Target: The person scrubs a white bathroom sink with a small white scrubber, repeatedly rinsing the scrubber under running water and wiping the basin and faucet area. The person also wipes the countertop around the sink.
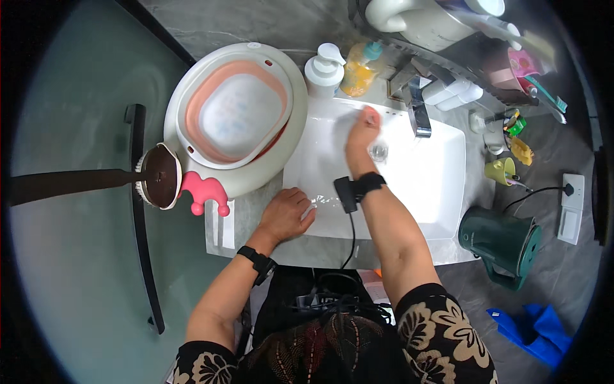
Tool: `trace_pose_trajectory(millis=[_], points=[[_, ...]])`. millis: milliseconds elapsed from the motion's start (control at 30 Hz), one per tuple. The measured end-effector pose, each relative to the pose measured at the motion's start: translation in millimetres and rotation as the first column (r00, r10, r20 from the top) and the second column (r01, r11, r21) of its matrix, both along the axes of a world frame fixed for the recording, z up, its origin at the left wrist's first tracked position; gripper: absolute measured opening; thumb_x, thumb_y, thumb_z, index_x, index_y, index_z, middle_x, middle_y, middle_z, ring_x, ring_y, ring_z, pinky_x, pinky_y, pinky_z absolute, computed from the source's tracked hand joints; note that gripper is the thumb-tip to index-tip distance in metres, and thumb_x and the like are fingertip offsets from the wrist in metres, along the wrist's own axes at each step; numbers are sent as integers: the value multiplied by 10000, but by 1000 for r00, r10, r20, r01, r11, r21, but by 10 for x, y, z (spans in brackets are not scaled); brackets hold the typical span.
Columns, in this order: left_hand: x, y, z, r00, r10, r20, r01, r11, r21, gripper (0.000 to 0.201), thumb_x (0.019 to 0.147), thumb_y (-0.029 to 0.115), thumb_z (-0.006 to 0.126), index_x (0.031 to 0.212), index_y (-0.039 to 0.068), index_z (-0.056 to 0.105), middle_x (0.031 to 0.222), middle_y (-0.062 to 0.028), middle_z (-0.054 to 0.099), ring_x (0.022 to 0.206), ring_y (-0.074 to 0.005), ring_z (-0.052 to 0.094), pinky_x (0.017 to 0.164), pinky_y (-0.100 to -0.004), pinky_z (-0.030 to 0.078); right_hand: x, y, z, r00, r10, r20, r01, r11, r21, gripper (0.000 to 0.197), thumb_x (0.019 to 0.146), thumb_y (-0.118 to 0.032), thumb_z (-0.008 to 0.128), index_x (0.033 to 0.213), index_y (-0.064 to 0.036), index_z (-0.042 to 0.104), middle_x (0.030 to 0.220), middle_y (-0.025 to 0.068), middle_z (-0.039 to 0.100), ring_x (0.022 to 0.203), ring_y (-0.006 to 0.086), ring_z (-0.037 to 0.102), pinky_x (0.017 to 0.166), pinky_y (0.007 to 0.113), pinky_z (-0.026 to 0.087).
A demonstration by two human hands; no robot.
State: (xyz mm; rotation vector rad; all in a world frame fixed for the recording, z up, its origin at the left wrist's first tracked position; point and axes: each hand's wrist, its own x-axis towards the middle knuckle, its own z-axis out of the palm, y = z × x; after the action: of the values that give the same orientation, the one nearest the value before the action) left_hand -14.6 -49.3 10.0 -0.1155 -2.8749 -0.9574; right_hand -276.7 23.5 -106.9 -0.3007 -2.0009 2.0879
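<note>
My right hand point(363, 136) is over the white sink basin point(425, 198), beside the drain point(378, 151) and left of the faucet point(419, 114). Its fingers are curled closed, and whatever they may hold is hidden. At the basin's near left rim, my left hand point(284, 214) rests on the counter edge. The thumb stands apart from its slightly bent fingers, with nothing in the hand. A few water drops point(326, 200) glisten in the basin close to it. Both wrists wear black straps, and a cable hangs from the right one.
At the left, a pink-and-white collapsible basin point(190, 115) sits in a larger pale basin point(295, 144), near a long-handled brush point(160, 176) and a pink knobbed massager point(204, 190). A pump bottle point(324, 72) stands behind the sink. A green kettle point(495, 237) is at the right.
</note>
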Motion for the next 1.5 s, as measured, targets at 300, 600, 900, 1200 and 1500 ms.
trace_pose_trajectory(millis=[300, 600, 900, 1200, 1500], points=[[-33, 30, 18, 1000, -7, 16, 6, 1000, 22, 152, 735, 186, 616, 739, 35, 603, 807, -109, 595, 853, -285, 569, 793, -375, 461, 51, -223, -263, 993, 94, -74, -113, 941, -319, 118, 820, -109, 633, 903, -70, 560, 756, 31, 574, 684, 134, 535, 649, 283, 448], [-20, 8, 10, 1000, -4, -27, 5, 999, 48, 114, 698, 123, 582, 755, 25, 589, 820, -125, 594, 869, -313, 569, 801, -395, 459, 590, -581, 291, 789, 593, 159, -593, 670, 446, 186, 813, -122, 579, 991, -68, 578, 1016, 172, 573, 960, 373, 556, 824, 433, 456], [-17, 16, 23, 1000, -5, -29, 6, 999, 34, 128, 691, 145, 564, 688, 17, 558, 792, -117, 561, 836, -281, 549, 761, -386, 457, 470, 682, 397, 429, 778, 458, -746, 20, 666, 119, 772, -121, 581, 862, -43, 590, 886, 192, 594, 810, 387, 581, 748, 450, 482], [-19, -15, -13, 1000, -25, -8, 26, 999, 34, 123, 688, 125, 563, 740, 14, 565, 831, -125, 580, 852, -301, 557, 779, -399, 455, 793, 47, 275, 472, 874, 120, -574, 201, 794, 258, 737, -85, 605, 991, -62, 646, 1031, 159, 567, 972, 332, 544, 887, 404, 451], [-72, 40, 7, 999, -40, 11, 39, 998, 44, 121, 691, 124, 561, 745, 16, 564, 834, -121, 584, 827, -306, 560, 770, -405, 453, 160, 618, 141, 730, 681, 55, -435, 400, 807, 165, 752, -24, 531, 882, -41, 631, 961, 170, 583, 918, 331, 547, 846, 413, 461]])
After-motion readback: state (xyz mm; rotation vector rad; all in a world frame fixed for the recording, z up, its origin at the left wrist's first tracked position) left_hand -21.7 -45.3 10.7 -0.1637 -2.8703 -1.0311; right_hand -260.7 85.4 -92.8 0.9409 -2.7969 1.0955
